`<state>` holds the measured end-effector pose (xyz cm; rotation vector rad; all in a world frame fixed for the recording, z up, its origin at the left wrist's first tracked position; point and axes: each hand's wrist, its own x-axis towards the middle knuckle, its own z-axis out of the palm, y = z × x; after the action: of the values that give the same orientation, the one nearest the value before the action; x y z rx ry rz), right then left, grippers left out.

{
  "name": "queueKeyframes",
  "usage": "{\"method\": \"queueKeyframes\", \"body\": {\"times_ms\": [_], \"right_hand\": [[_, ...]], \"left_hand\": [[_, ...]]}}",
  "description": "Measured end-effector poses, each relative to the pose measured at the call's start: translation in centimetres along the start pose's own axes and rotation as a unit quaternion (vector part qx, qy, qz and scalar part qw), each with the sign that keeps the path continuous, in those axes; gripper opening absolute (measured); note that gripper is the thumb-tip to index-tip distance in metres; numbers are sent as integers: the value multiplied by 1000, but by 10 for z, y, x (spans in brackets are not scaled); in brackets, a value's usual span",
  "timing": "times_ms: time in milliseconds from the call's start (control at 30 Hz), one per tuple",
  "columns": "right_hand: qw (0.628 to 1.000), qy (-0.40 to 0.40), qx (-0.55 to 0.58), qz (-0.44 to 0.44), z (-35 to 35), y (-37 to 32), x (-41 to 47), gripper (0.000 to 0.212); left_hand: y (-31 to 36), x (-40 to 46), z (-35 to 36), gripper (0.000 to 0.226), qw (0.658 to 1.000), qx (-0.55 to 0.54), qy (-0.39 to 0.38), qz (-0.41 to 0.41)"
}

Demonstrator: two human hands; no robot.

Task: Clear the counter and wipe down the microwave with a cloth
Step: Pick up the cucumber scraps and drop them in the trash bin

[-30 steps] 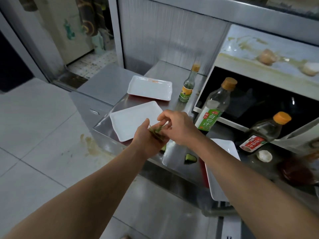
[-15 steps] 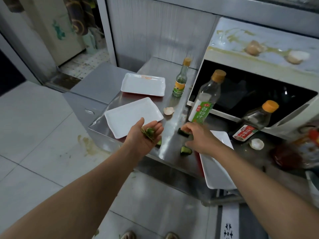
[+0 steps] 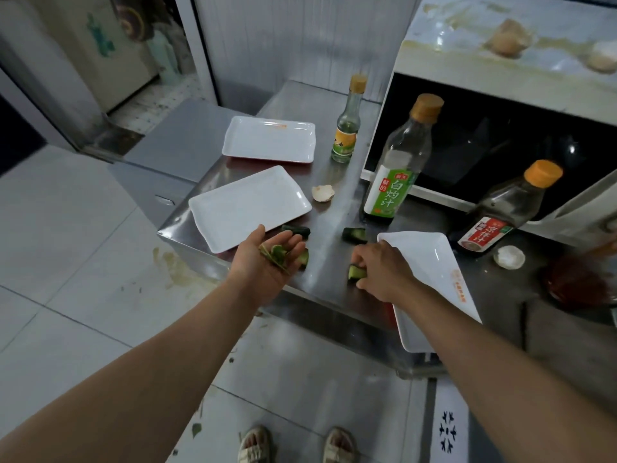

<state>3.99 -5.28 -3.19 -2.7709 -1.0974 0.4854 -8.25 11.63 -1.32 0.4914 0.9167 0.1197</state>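
Note:
My left hand [image 3: 267,262] lies palm up over the front edge of the steel counter [image 3: 334,182], with green vegetable scraps [image 3: 275,253] resting in its cupped palm. My right hand [image 3: 380,269] is palm down on the counter, its fingers pinching a cucumber piece [image 3: 355,272]. More cucumber pieces lie nearby: one [image 3: 354,234] behind my right hand, one [image 3: 296,230] by my left fingertips, one [image 3: 303,258] partly hidden under them. The white microwave [image 3: 500,95] stands at the right, door dark, its top streaked with eggshells [image 3: 507,41] on it.
Three white rectangular plates sit on the counter: far [image 3: 270,138], middle [image 3: 247,205], and one [image 3: 430,285] overhanging the front edge. A small bottle [image 3: 347,128], a green-labelled bottle [image 3: 397,168] and a red-labelled bottle [image 3: 507,208] stand before the microwave. Eggshells [image 3: 322,193] [image 3: 509,257] lie loose.
My hands were together a second ago. My right hand moved right and down to the counter and now pinches a cucumber piece, while my left hand opened palm up with the scraps.

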Motion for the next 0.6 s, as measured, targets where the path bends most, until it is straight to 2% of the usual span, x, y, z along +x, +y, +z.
{"method": "queueKeyframes", "body": {"times_ms": [100,233,400,600], "right_hand": [[1000,6,3,-3,0,0,4,25],[994,35,102,6,-15,-10,9,32],[975,82,199,-62,-45,-46,17,32],[970,81,190,-130,-65,-88,23,32]], "left_hand": [[2,3,0,49,1000,-5,-7,7],[3,3,6,49,1000,-10,-10,9],[8,-3,17,48,1000,-19,-23,4],[18,-14,23,59,995,-71,-69,-18]]}}
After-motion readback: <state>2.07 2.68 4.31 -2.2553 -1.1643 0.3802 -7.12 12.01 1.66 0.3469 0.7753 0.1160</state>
